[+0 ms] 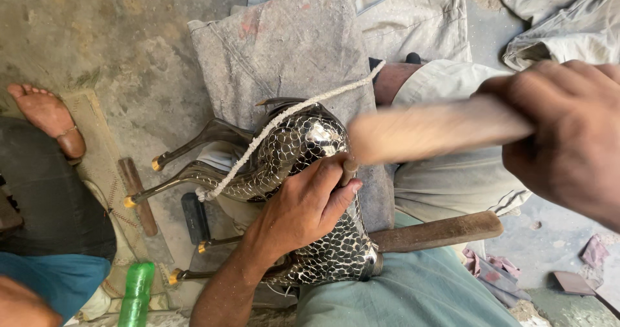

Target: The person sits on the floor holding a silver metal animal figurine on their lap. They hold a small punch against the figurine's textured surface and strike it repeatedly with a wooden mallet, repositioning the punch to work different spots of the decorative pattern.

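both forearms are bare, no sleeves or rings on the left hand (303, 207) or right hand (568, 139); pale grey-green trousers (413, 295).

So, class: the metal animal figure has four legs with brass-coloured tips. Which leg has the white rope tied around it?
The second leg from the top: the white rope is knotted just above its brass tip, while the other three legs are bare.

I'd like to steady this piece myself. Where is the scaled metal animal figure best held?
Probably around the metal animal figure's broad scaled body, coming from above as the left hand does. The thin legs stick out sideways and a white rope crosses the rear.
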